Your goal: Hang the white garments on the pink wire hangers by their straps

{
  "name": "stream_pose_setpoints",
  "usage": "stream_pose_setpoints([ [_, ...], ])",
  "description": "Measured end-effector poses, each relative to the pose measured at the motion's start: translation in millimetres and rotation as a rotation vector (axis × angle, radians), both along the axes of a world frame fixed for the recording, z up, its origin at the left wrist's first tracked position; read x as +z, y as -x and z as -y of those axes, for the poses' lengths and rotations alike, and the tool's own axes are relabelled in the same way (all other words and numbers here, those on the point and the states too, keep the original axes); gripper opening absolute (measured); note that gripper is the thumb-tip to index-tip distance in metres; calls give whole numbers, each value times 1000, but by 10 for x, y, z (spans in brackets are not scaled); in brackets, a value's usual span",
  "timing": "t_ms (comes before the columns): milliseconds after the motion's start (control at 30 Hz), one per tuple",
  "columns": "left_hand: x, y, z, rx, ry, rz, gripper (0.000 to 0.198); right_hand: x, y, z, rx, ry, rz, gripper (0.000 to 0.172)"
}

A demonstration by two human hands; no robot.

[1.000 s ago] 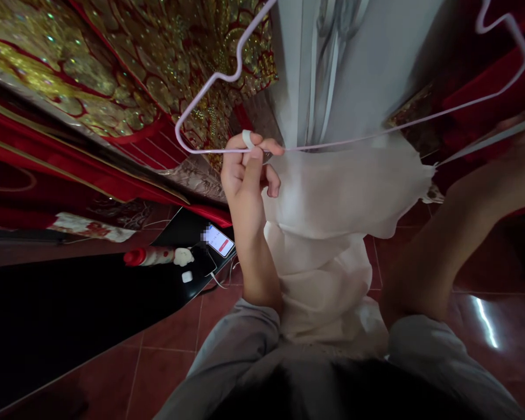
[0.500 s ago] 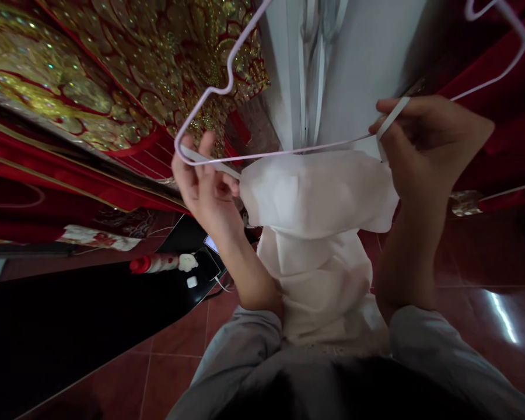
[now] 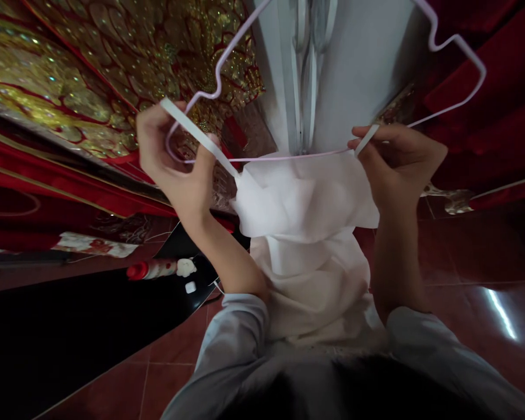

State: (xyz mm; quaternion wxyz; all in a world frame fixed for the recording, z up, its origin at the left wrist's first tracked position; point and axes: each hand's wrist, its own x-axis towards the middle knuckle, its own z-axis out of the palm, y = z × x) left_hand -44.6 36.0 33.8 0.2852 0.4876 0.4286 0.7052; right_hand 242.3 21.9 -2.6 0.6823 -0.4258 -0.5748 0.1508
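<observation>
A white cloth garment (image 3: 306, 198) hangs in soft folds in front of me, with the bottom bar of a pale lilac clothes hanger (image 3: 284, 158) running along its upper edge. At the left end of the hanger, my left hand (image 3: 179, 157) is closed on a narrow white strap (image 3: 196, 133) of the garment, which slants across its fingers; the hanger's left corner lies within that hand's curl. Opposite it, my right hand (image 3: 398, 160) pinches another white strap (image 3: 367, 140) between thumb and fingers, beside the bar. The hanger's hook is out of view.
Gold-sequined red garments (image 3: 114, 58) hang at the left, and plain red cloth (image 3: 499, 76) at the right. White straps (image 3: 304, 76) dangle against a pale surface ahead. A black table (image 3: 91, 326) at lower left bears a red-capped bottle (image 3: 153, 269) and a small white case (image 3: 190, 287).
My left hand has moved left and up, from open fingers by the hanger corner to a grip that pulls the strap up over it. My right hand and the hanger's right end have shifted left.
</observation>
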Motion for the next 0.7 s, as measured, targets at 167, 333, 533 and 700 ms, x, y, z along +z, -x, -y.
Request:
stream_pose_setpoints([
  [167, 372, -50, 37, -153, 144, -129, 30, -35, -7, -1, -25, -9, -2, 10],
  [333, 306, -105, -29, -196, 107, -63, 27, -59, -18, -41, -83, 26, 97, 10],
  [533, -304, -307, -103, -12, -52, 394, 27, -90, 94, -19, -23, -16, 60, 9],
  [700, -457, -655, 1, -75, -124, 428, 10, -93, 138, -2, 22, 28, 31, 17],
])
